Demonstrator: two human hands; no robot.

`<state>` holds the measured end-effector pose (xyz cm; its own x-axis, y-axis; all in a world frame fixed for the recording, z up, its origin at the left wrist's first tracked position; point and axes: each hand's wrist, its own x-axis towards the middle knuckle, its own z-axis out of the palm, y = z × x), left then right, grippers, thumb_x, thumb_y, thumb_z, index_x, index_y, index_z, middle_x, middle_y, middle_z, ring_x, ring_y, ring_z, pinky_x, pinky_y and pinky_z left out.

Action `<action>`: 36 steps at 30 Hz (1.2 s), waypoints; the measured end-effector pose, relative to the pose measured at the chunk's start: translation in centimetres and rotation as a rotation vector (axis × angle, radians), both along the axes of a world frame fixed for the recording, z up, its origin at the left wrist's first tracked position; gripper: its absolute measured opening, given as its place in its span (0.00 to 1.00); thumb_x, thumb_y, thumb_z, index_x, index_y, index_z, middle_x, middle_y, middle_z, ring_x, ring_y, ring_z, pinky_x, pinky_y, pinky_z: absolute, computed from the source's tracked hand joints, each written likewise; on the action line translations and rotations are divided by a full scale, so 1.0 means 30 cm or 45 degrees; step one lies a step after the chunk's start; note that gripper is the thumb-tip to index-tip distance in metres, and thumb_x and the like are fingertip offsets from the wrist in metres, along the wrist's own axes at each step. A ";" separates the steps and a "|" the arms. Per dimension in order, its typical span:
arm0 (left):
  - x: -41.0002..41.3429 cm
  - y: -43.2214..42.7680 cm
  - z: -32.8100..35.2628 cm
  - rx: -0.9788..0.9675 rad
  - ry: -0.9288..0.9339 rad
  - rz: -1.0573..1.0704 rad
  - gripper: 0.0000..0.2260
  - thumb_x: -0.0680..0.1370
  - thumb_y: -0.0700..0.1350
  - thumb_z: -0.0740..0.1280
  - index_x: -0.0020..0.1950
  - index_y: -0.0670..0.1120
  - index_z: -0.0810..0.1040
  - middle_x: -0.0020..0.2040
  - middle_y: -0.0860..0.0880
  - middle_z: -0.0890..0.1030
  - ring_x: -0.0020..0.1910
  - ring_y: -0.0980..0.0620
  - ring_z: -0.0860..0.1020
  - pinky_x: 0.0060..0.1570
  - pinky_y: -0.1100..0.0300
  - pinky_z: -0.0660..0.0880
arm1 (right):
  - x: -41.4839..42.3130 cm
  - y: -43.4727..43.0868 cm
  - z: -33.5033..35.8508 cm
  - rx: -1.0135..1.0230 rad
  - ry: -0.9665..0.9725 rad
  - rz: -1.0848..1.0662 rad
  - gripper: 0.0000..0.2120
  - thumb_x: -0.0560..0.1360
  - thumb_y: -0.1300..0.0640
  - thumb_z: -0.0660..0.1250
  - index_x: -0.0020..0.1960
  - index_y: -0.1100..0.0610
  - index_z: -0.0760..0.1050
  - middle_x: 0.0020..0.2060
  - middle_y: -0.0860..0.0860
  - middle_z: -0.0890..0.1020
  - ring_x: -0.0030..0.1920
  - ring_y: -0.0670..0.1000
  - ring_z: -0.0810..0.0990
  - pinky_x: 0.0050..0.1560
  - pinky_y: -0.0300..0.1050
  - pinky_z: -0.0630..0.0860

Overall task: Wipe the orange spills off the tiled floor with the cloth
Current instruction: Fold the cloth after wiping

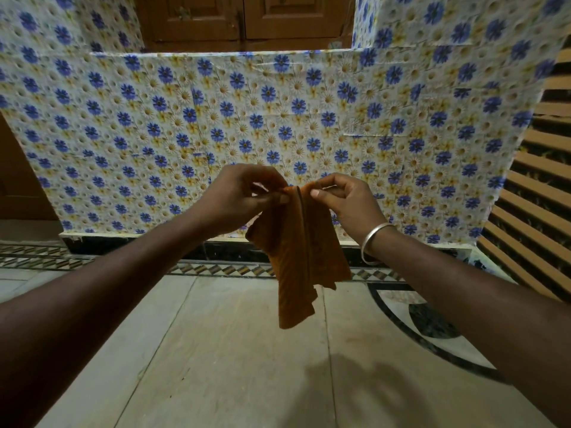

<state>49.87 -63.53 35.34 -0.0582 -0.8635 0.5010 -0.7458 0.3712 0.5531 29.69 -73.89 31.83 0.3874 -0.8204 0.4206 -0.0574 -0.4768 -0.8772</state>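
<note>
Orange cloth (296,257) hangs over the tiled floor (216,350), top edge pinched by left hand (238,196) at nine o'clock, right hand (346,199) at three, fingertips (315,193) partly hidden.

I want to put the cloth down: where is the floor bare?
Bare: the pale tiles under the cloth, between the diamond strip and the dark inlay. Crowded: the cloth's top, pinched by the left hand and right hand.

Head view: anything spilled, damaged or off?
The floral covering is patchy, with a lifting seam at right-centre. The cloth, pinched by left hand and right hand, has a ragged lower edge. The tiled floor shows only a faint reddish smudge, no clear spill.
</note>
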 end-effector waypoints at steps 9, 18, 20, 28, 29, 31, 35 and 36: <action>-0.027 0.002 0.073 0.066 0.267 -0.149 0.04 0.80 0.40 0.70 0.53 0.45 0.83 0.48 0.52 0.86 0.51 0.53 0.85 0.49 0.59 0.83 | -0.005 -0.006 0.020 0.042 0.000 -0.294 0.03 0.76 0.56 0.73 0.47 0.55 0.80 0.41 0.53 0.86 0.43 0.51 0.85 0.43 0.47 0.82; -0.094 -0.038 0.069 0.104 -0.014 0.098 0.02 0.79 0.48 0.73 0.51 0.54 0.83 0.46 0.57 0.84 0.47 0.61 0.82 0.44 0.63 0.76 | 0.005 0.106 0.071 0.328 -0.160 0.167 0.08 0.81 0.55 0.65 0.45 0.54 0.80 0.36 0.51 0.84 0.34 0.50 0.83 0.33 0.42 0.79; -0.096 -0.041 0.074 0.088 0.005 0.129 0.02 0.79 0.48 0.73 0.51 0.53 0.83 0.46 0.56 0.84 0.47 0.60 0.81 0.43 0.64 0.76 | 0.002 0.113 0.080 0.355 -0.210 0.225 0.11 0.81 0.50 0.64 0.48 0.56 0.80 0.38 0.51 0.84 0.36 0.50 0.83 0.35 0.41 0.79; -0.076 -0.024 0.112 0.187 -0.239 0.174 0.08 0.82 0.52 0.69 0.57 0.49 0.80 0.46 0.53 0.81 0.45 0.56 0.81 0.38 0.66 0.76 | 0.003 0.092 0.068 0.129 -0.219 0.255 0.09 0.75 0.64 0.72 0.55 0.63 0.78 0.47 0.58 0.87 0.48 0.52 0.87 0.47 0.41 0.81; -0.061 -0.016 0.122 0.308 -0.335 0.182 0.12 0.81 0.56 0.69 0.57 0.49 0.80 0.46 0.53 0.81 0.45 0.56 0.81 0.39 0.64 0.77 | 0.002 0.089 0.063 0.119 -0.197 0.259 0.09 0.76 0.64 0.71 0.55 0.64 0.78 0.47 0.58 0.86 0.48 0.52 0.87 0.47 0.40 0.81; -0.028 0.012 0.143 0.476 -0.592 0.199 0.19 0.75 0.62 0.71 0.54 0.48 0.83 0.44 0.54 0.82 0.45 0.56 0.81 0.46 0.59 0.77 | -0.010 0.081 0.055 0.124 -0.176 0.235 0.09 0.77 0.64 0.69 0.57 0.65 0.77 0.47 0.57 0.86 0.46 0.50 0.86 0.44 0.39 0.81; 0.012 0.053 0.170 0.454 -0.674 0.195 0.13 0.74 0.55 0.76 0.54 0.51 0.84 0.45 0.58 0.83 0.48 0.59 0.81 0.45 0.62 0.72 | -0.056 0.042 0.042 0.214 -0.185 0.208 0.03 0.79 0.61 0.67 0.53 0.57 0.76 0.45 0.55 0.84 0.43 0.50 0.84 0.44 0.44 0.82; 0.013 0.051 0.172 0.409 -0.664 0.195 0.10 0.75 0.53 0.75 0.54 0.51 0.84 0.47 0.57 0.83 0.50 0.58 0.81 0.45 0.62 0.72 | -0.063 0.036 0.040 0.227 -0.184 0.229 0.02 0.80 0.61 0.66 0.52 0.55 0.75 0.45 0.55 0.83 0.44 0.50 0.83 0.46 0.47 0.82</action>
